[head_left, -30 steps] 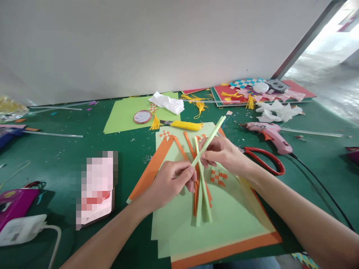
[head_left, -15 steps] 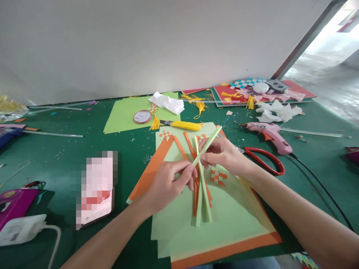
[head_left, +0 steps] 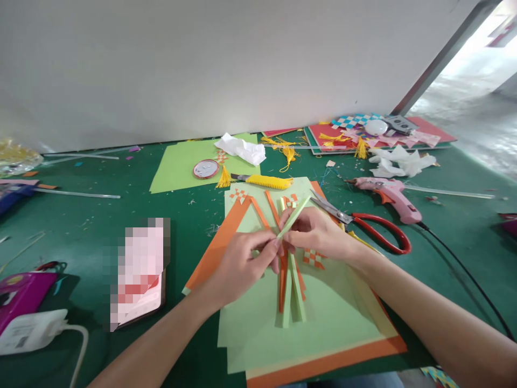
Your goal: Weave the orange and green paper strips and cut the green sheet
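The narrow, pale green paper strip [head_left: 298, 214] is between your hands, slanting up and to the right above the paper stack. Your left hand [head_left: 251, 261] pinches its lower end between thumb and forefinger; your right hand [head_left: 317, 233] has its fingers closed in around the strip just beside that pinch, though its exact hold is partly hidden. Uneven pressure or a twist between the two could crease the strip crookedly. Just below your fingers lie loose pale green strips [head_left: 298, 296] and folded orange paper strips [head_left: 281, 291]; a dropped wrist could drag or tangle them. Your right hand also overhangs the small orange-and-white checkered woven piece [head_left: 313, 261], which a sleeveless forearm might nudge off its place on the pale green paper sheets [head_left: 258, 337]. Beyond, the red-handled metal scissors [head_left: 346, 218] point their blades toward that hand, so a careless sideways reach could scratch it.
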`<state>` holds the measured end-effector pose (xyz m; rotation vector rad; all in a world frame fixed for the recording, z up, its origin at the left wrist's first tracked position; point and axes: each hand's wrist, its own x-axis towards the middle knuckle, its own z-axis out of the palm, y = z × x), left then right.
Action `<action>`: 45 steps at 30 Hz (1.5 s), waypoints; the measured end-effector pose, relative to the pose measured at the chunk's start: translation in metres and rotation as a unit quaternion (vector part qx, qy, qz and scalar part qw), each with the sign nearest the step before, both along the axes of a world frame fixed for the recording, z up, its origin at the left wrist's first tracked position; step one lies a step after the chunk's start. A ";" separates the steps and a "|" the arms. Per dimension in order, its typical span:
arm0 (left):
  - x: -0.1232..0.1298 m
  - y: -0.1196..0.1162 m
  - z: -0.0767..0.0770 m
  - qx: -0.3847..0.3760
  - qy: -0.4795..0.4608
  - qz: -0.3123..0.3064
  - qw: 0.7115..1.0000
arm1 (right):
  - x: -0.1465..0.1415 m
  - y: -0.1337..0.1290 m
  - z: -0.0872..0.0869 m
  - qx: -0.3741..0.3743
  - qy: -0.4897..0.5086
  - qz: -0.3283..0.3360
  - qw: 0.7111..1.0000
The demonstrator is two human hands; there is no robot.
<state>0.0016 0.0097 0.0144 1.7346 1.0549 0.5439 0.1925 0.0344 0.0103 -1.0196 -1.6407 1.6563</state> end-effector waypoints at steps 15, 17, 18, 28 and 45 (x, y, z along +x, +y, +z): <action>0.000 0.001 -0.002 -0.014 -0.023 0.001 1.000 | -0.001 0.000 -0.001 -0.003 -0.019 0.006 1.000; 0.000 0.001 -0.002 -0.016 -0.033 -0.004 0.999 | -0.002 -0.001 -0.002 -0.004 -0.015 0.009 1.000; 0.000 0.001 -0.002 -0.020 -0.036 -0.004 0.999 | -0.001 0.000 -0.001 -0.003 -0.017 0.003 1.000; -0.001 0.001 -0.002 -0.032 -0.036 0.004 0.999 | 0.006 0.002 0.000 0.006 -0.048 -0.036 0.998; -0.001 0.002 -0.006 -0.026 -0.038 0.007 0.999 | 0.003 0.002 -0.001 -0.005 -0.016 -0.022 1.000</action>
